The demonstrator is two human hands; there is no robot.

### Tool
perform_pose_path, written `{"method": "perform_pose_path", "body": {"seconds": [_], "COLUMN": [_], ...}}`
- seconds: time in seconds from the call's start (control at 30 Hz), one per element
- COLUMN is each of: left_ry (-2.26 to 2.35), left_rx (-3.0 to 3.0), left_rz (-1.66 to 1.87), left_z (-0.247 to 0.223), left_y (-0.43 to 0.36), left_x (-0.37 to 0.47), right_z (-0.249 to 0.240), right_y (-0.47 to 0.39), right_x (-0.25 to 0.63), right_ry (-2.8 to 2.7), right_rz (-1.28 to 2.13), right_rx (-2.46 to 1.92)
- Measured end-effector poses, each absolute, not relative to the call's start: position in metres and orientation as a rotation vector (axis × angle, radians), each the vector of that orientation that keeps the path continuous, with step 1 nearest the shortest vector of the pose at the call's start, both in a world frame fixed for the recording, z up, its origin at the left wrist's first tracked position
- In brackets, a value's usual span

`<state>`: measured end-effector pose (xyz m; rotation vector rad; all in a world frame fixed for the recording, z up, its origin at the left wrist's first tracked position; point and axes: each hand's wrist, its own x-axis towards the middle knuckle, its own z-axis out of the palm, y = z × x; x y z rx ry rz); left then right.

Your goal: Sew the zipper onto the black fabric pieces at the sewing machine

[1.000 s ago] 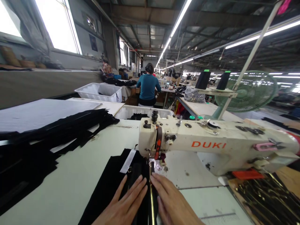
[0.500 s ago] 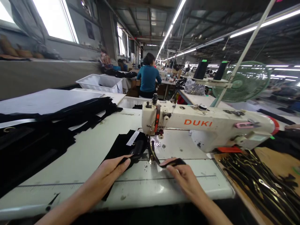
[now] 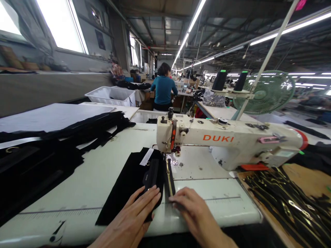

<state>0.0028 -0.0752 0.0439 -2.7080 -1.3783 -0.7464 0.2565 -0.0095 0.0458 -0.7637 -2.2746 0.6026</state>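
Fabric [image 3: 129,186] lies flat on the table [image 3: 98,172], its far end under the machine [image 3: 222,139] needle. Left hand [image 3: 137,215] rests open, palm down, on its near right edge. Right hand [image 3: 192,210] presses open on the zipper [image 3: 169,179] beside it. Bare tabletop spreads left and right; zippers [image 3: 287,203] heap far right.

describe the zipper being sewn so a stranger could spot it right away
Start at the cream DUKI sewing machine and look under its needle. A black zipper with gold teeth runs from there to the right hand. Unlike the loose zippers piled at the right, it lies straight beside the black fabric panel.
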Motion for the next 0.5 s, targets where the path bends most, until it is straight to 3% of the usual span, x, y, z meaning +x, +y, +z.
{"method": "perform_pose_path", "body": {"seconds": [0.07,0.23,0.3,0.4,0.5], "left_ry": [-1.543,-1.871,-1.773,-1.561,-1.407], "left_rx": [-2.722,-2.668,-2.666,-2.661,-2.612], "left_rz": [-0.757,-0.905,-0.951,-0.925,-0.807], "left_z": [0.047,0.05,0.05,0.05,0.049], "left_y": [-0.075,-0.073,-0.074,-0.076,-0.078], "left_x": [0.0,-0.006,-0.005,0.0,0.007], "right_z": [0.071,0.103,0.087,0.048,0.022], "right_y": [0.014,0.036,0.02,-0.011,-0.028], "right_x": [0.275,0.28,0.261,0.232,0.222], "right_ry": [-2.056,-2.148,-2.382,-2.431,-2.358], "right_rz": [0.813,0.768,0.589,-0.06,-0.192], "right_rx": [-0.917,-0.853,-0.679,-0.499,-0.584]}}
